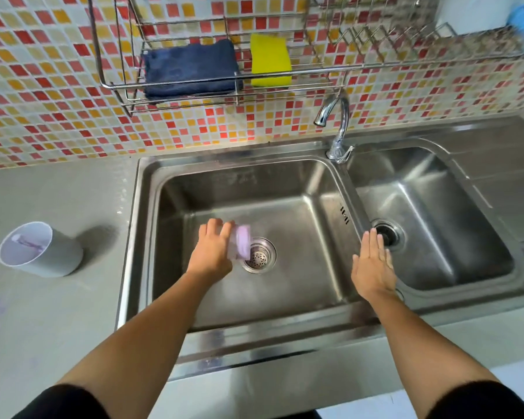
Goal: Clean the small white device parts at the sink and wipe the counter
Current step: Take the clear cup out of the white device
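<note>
Over the left of two sink (285, 340) basins, the person's left hand (213, 251) grips one small pale part (243, 243), blurred, just above the drain strainer (259, 257), where a wet slip could drop it, the right hand (372, 269) hovers flat and empty, and one white cup (40, 249) stands on the left counter (58, 192).
</note>
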The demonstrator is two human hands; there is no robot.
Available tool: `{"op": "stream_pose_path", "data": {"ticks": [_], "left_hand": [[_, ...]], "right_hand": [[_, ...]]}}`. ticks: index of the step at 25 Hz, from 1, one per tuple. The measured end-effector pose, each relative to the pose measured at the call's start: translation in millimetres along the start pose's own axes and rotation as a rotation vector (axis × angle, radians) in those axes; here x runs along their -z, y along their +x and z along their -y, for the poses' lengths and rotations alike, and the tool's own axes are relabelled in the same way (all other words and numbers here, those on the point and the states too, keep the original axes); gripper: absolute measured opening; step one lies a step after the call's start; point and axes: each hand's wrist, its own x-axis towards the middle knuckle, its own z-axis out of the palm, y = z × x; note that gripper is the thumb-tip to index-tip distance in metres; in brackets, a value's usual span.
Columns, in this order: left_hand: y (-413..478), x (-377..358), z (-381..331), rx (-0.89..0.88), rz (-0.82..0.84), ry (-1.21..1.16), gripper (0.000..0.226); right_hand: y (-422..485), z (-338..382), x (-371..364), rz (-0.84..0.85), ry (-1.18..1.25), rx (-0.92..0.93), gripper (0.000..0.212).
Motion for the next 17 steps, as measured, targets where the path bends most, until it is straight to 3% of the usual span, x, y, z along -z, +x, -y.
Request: {"op": "stream_pose_path", "data": {"ticks": [7, 11, 14, 17], "left_hand": [[35.4, 17.5, 7.5, -0.351, -0.175, 0.526, 0.080], [52.4, 24.9, 7.2, -0.475, -0.215, 0.609, 0.074], [53.8, 26.5, 0.0, -0.302, -0.159, 0.367, 0.074], [53.0, 20.2, -9.1, 0.125, -0.050, -0.230, 0.075]], "right_hand": [[-0.9, -1.1, -5.9, -0.054, -0.001, 0.002, 0.052], [1.4, -0.4, -6.2, -0.023, -0.004, -0.003, 0.055], [-1.0, 0.2, -3.1, -0.043, 0.012, 0.020, 0.057], [6.3, 5.2, 7.0, -0.066, 0.203, -0.042, 0.052]]}}
